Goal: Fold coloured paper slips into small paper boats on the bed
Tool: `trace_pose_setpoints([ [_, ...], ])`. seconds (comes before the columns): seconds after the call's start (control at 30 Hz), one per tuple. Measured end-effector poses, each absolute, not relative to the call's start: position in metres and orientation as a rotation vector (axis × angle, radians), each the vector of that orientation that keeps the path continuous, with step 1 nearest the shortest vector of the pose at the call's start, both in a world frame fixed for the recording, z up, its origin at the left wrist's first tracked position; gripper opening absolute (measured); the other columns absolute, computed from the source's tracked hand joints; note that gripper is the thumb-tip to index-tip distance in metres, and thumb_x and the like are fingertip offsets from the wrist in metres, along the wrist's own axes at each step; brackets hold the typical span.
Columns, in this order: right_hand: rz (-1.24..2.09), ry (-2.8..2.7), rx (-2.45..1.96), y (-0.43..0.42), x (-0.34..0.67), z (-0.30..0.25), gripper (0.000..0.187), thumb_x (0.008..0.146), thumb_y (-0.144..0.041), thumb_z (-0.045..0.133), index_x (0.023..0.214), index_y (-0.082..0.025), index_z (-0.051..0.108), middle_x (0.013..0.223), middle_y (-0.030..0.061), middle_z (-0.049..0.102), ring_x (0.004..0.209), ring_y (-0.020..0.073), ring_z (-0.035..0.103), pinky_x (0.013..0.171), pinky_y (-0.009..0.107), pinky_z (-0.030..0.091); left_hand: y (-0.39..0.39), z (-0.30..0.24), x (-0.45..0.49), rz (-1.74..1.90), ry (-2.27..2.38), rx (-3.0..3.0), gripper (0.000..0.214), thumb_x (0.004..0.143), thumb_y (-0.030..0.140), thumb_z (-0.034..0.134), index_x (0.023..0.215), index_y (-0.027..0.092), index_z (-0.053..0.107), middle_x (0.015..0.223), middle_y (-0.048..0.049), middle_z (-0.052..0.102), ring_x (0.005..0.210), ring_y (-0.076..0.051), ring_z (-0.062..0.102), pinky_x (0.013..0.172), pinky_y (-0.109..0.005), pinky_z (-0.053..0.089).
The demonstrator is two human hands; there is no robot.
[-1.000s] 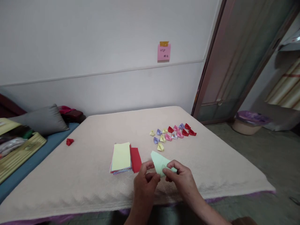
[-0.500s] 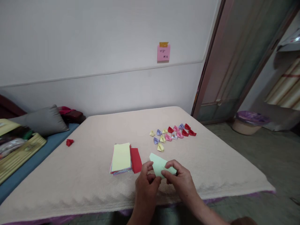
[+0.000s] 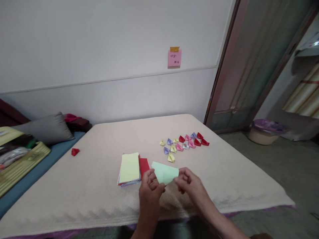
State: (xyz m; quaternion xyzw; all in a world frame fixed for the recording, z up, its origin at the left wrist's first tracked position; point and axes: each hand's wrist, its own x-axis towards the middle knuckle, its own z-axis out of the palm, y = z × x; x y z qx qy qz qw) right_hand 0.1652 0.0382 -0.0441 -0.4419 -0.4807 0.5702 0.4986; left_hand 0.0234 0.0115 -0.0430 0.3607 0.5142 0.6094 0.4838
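Observation:
A folded sheet of pale green paper (image 3: 164,171) is held up between my hands above the front of the table. My left hand (image 3: 151,190) pinches its left side and lower edge, thumb at the bottom. At the paper's right corner, my right hand (image 3: 188,182) has its fingers closed on the edge. Just left of the green paper lies a stack of coloured paper (image 3: 129,168), pale yellow on top. Red paper (image 3: 144,166) sits against the stack's right side, partly covered by my left hand.
Several small folded paper pieces (image 3: 179,147) in yellow, purple, pink, white and red lie behind my hands. One red folded piece (image 3: 75,152) is far left on the cloth-covered table (image 3: 99,186). A grey cushion (image 3: 47,128) is at left, a lined bin (image 3: 265,131) at right.
The green paper has shifted left and turned flatter toward me. My right hand has slid from its front face to the right corner.

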Motion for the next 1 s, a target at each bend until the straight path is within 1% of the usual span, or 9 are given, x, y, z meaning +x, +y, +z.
trace_pose_setpoints([
  [0.07,1.493,-1.222,-1.076,0.034,0.156,-0.050,0.023,0.063,-0.027,0.070,0.078,-0.015,0.057,0.054,-0.0059,0.049,0.047,0.0093,0.042,0.043,0.020,0.033,0.010,-0.042,0.025,1.475,1.221,0.881,0.051,0.063,0.015,0.067,0.109,0.016,0.043,0.099,-0.0092,0.064,0.063,-0.013,0.063,0.057,-0.024,0.050],
  [0.13,1.471,-1.202,-1.146,0.031,0.149,-0.054,0.016,0.064,-0.026,0.067,0.066,-0.014,0.056,0.048,-0.0061,0.046,0.044,0.0081,0.038,0.042,0.020,0.030,0.008,-0.042,0.029,1.462,1.219,0.904,0.051,0.063,0.015,0.067,0.109,0.017,0.044,0.100,-0.0087,0.064,0.065,-0.014,0.064,0.059,-0.024,0.050],
  [0.27,1.470,-1.135,-1.188,0.030,0.148,-0.056,0.021,0.065,-0.028,0.065,0.055,-0.015,0.051,0.041,-0.0071,0.042,0.039,0.0067,0.034,0.040,0.021,0.024,0.005,-0.041,0.034,1.451,1.265,0.918,0.051,0.063,0.015,0.067,0.109,0.017,0.045,0.099,-0.0073,0.064,0.058,-0.011,0.061,0.054,-0.023,0.049],
  [0.43,1.477,-1.113,-1.142,0.036,0.160,-0.052,0.026,0.066,-0.034,0.067,0.058,-0.016,0.051,0.042,-0.0068,0.045,0.036,0.0061,0.035,0.039,0.020,0.022,0.005,-0.036,0.033,1.463,1.247,0.894,0.057,0.063,0.012,0.064,0.114,0.017,0.038,0.100,-0.0090,0.063,0.056,-0.011,0.060,0.053,-0.024,0.049],
  [0.63,1.440,-1.101,-1.100,0.039,0.166,-0.050,0.036,0.073,-0.041,0.064,0.054,-0.017,0.045,0.042,-0.0050,0.047,0.038,0.0066,0.036,0.040,0.020,0.023,0.006,-0.034,0.030,1.484,1.227,0.877,0.072,0.064,0.013,0.066,0.125,0.019,0.028,0.106,-0.0115,0.060,0.063,-0.014,0.063,0.055,-0.025,0.049],
  [0.77,1.452,-1.117,-0.994,0.037,0.164,-0.049,0.025,0.069,-0.035,0.069,0.066,-0.016,0.053,0.049,-0.0038,0.052,0.047,0.0091,0.043,0.047,0.020,0.032,0.005,-0.035,0.030,1.470,1.250,0.851,0.079,0.063,0.013,0.067,0.129,0.020,0.025,0.108,-0.0121,0.059,0.061,-0.014,0.063,0.056,-0.026,0.049],
  [0.83,1.464,-1.126,-0.950,0.037,0.163,-0.050,0.021,0.068,-0.031,0.070,0.072,-0.016,0.055,0.051,-0.0037,0.054,0.050,0.0100,0.046,0.049,0.020,0.034,0.005,-0.036,0.030,1.451,1.233,0.851,0.080,0.062,0.012,0.067,0.129,0.020,0.025,0.108,-0.0118,0.059,0.058,-0.012,0.062,0.056,-0.026,0.049],
  [0.9,1.464,-1.123,-0.937,0.038,0.164,-0.050,0.018,0.069,-0.027,0.068,0.072,-0.016,0.055,0.050,-0.0041,0.053,0.049,0.0098,0.045,0.049,0.020,0.034,0.005,-0.036,0.031,1.428,1.189,0.854,0.079,0.062,0.012,0.068,0.129,0.019,0.026,0.106,-0.0109,0.061,0.057,-0.012,0.061,0.055,-0.025,0.048],
  [1.0,1.487,-1.157,-0.925,0.039,0.168,-0.047,0.012,0.069,-0.021,0.065,0.070,-0.015,0.054,0.050,-0.0045,0.052,0.047,0.0091,0.044,0.047,0.020,0.033,0.006,-0.037,0.029,1.399,1.100,0.820,0.075,0.060,0.013,0.072,0.123,0.018,0.033,0.098,-0.0089,0.066,0.065,-0.016,0.063,0.057,-0.025,0.048],
])
